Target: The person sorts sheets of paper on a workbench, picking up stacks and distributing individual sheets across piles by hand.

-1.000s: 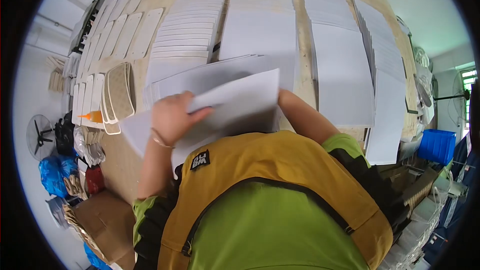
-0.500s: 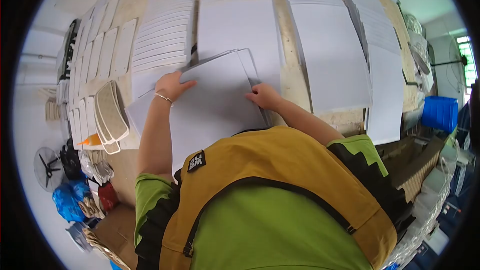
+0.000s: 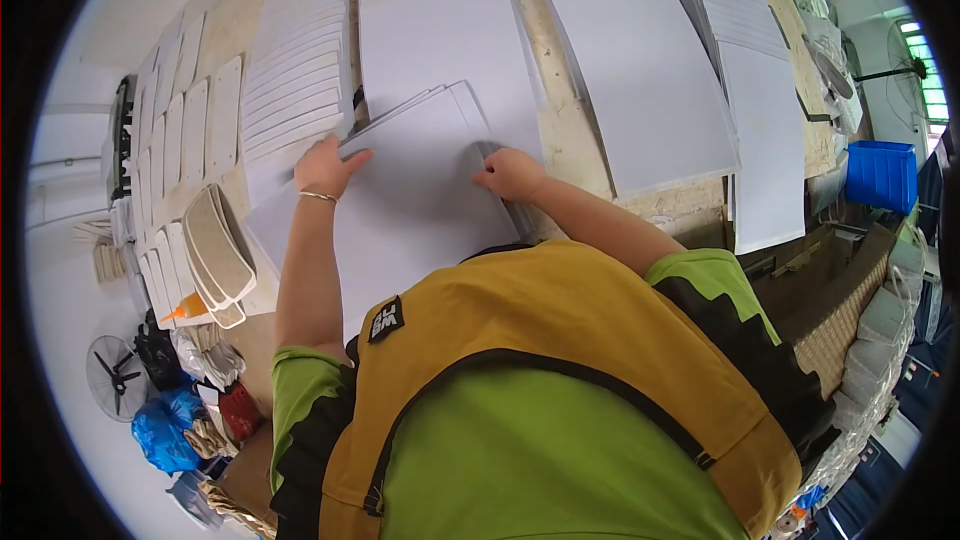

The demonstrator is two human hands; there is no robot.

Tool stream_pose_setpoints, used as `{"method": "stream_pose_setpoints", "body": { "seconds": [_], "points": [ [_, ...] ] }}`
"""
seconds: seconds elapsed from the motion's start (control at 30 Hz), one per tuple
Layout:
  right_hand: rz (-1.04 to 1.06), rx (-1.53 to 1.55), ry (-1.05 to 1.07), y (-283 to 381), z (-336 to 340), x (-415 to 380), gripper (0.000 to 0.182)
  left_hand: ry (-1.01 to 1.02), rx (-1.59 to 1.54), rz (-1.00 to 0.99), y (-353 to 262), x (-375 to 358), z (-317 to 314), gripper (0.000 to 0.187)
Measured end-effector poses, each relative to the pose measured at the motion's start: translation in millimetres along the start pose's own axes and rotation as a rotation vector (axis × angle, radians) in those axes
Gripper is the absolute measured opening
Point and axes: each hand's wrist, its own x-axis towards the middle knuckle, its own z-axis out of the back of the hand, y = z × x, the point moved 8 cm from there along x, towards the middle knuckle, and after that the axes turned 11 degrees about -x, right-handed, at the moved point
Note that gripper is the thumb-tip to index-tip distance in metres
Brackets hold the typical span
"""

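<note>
At the far left a black-bladed fan is standing near the wall, with a blue plastic bag slumping just beside it. An orange squeeze bottle is lying at the table's near left edge, close to pale-rimmed tan panels that are overlapping one another. Beyond these, narrow white panels are lying in rows, and next comes a fanned column of white sheets. The left hand is resting on the left edge of a loose white stack, its thumb spreading apart from the fingers over the top sheet; whether those fingers are gripping underneath, I cannot tell. The stack is lying in front of the person's body, its layers sitting slightly out of line and its far end covering part of a second column. The right hand is touching the stack's right edge, half closed, its fingers curling inward; its hold is also unclear. Farther right, bare wooden table is showing before a third column, then a fourth column is reaching nearer the edge, and a blue plastic bin is standing beyond.
</note>
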Motion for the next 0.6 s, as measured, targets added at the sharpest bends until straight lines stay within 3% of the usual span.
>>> {"method": "stream_pose_setpoints", "body": {
  "seconds": [0.03, 0.13, 0.17, 0.27, 0.3, 0.43, 0.53, 0.57, 0.6],
  "points": [
    [0.000, -0.001, -0.001, 1, 0, -1, 0.033, -0.001, -0.001, -0.001, 0, -2, -3, 0.064],
    [-0.082, 0.000, -0.001, -1, 2, -5, 0.030, -0.395, -0.013, -0.464, -47, -33, 14, 0.069],
    [-0.080, -0.002, -0.004, 0, -1, -9, 0.030, -0.311, 0.008, -0.502, -61, -45, 0, 0.075],
    [-0.125, -0.032, -0.416, -2, 16, -31, 0.031, -0.127, 0.042, -0.561, -94, -82, -41, 0.087],
    [-0.128, -0.029, -0.418, -3, 15, -30, 0.031, -0.019, 0.051, -0.582, -97, -87, -58, 0.090],
    [-0.230, 0.089, -0.452, -10, 21, -37, 0.032, -0.074, 0.008, -0.612, -92, -88, -63, 0.095],
    [-0.041, -0.128, -0.606, 23, 44, -47, 0.025, -0.134, -0.145, -0.584, -87, -86, -56, 0.094],
    [-0.041, -0.126, -0.613, 24, 45, -48, 0.025, -0.157, -0.221, -0.574, -85, -85, -53, 0.093],
    [0.123, -0.036, -0.611, 35, 45, -51, 0.022, -0.158, -0.217, -0.582, -83, -83, -55, 0.093]
  ]
}}
